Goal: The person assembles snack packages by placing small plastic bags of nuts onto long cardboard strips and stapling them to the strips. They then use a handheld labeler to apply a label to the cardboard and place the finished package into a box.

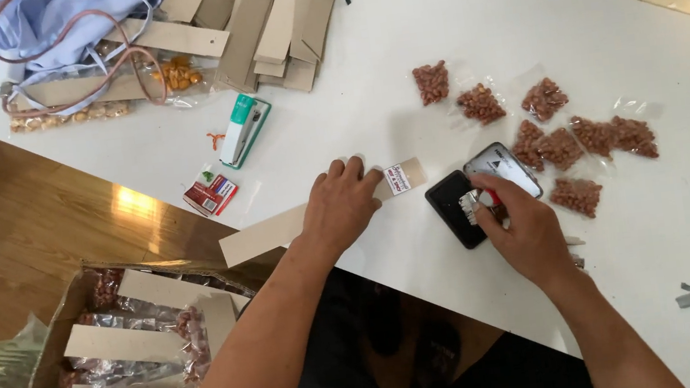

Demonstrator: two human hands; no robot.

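**Inking the stamp while the card strip is held down**

On the white table, the left hand lies spread flat on a long cardboard strip, pinning it near its labelled end. The right hand pinches a small stamp on the black ink pad. Judged best: press squarely, lift straight, keep the strip pinned.

A green stapler lay near the table's left edge, a small red box just below it. Cardboard strips were heaped at the far edge. Small peanut bags clustered toward the right edge. A carton stood beyond the near-left corner.
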